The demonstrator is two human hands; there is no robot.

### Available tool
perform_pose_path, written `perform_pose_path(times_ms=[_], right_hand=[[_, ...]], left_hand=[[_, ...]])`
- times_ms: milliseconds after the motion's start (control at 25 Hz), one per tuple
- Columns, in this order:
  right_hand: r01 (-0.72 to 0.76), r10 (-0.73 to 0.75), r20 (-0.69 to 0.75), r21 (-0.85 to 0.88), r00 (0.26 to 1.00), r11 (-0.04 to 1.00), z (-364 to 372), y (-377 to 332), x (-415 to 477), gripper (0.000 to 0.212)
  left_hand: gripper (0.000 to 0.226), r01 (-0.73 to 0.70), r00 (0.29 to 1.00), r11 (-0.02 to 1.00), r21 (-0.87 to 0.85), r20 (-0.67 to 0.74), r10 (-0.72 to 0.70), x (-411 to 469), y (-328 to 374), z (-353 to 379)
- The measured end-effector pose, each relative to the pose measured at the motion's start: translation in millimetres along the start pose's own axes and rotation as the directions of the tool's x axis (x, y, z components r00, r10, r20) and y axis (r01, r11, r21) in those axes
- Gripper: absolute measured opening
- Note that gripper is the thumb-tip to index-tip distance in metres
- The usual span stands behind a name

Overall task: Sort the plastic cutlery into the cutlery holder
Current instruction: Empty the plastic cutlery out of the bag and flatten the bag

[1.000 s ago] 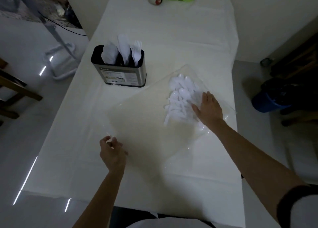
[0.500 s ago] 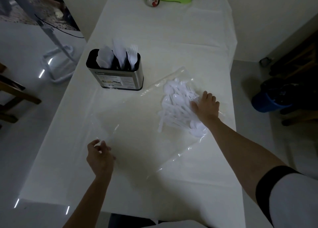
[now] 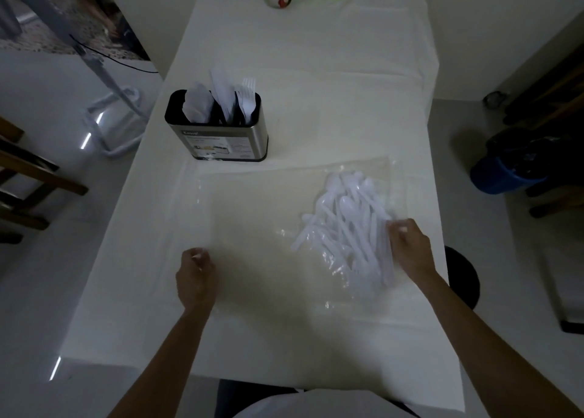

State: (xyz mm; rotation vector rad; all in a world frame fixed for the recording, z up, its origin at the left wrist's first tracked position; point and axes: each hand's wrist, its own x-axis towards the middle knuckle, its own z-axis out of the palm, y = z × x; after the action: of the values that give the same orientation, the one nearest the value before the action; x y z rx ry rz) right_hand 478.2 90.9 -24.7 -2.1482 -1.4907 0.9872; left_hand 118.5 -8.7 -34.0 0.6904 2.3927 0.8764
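On the white surface (image 3: 316,101), a clear bag (image 3: 252,228) of plastic spoons (image 3: 347,221) lies just before the cutlery holder (image 3: 221,142). The left hand (image 3: 196,278) pinches the bag's near edge. The right hand (image 3: 410,247) curls against the spoons, grip unclear.

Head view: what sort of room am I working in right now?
Probably a dining room in a home: a long cloth-covered table, wooden chairs on the left, what looks like a fan stand beside them, and a blue bin on the right.
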Motion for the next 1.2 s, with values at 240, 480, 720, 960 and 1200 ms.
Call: perform_pose_path(times_ms=[240,480,720,960,1200], right_hand=[[-0.011,0.013,0.035,-0.037,0.999,0.999,-18.9,25.9,-29.1,0.034],[0.028,-0.025,-0.036,0.101,0.999,0.995,-39.3,4.9,-35.5,0.023],[-0.004,-0.004,0.047,0.168,0.999,0.986,-65.9,-23.1,-32.9,0.015],[0.153,-0.155,-0.051,0.622,0.987,0.768,-90.6,-45.9,-56.8,0.028],[0.243,-0.292,0.0,0.553,0.956,0.797,-110.4,-69.7,-68.1,0.028]], left_hand=[[0.044,-0.125,0.991,0.959,0.255,0.084,0.106,0.8,12.2,4.0],[0.04,-0.214,0.976,0.932,0.292,0.106,0.191,-0.1,32.8,23.8],[0.036,-0.263,0.965,0.924,0.278,0.099,0.245,-17.6,37.3,37.1],[0.038,-0.174,0.985,0.969,0.178,0.047,0.168,-23.3,47.3,46.8],[0.037,-0.129,0.991,0.99,0.053,0.051,0.126,-27.8,50.9,48.9]])
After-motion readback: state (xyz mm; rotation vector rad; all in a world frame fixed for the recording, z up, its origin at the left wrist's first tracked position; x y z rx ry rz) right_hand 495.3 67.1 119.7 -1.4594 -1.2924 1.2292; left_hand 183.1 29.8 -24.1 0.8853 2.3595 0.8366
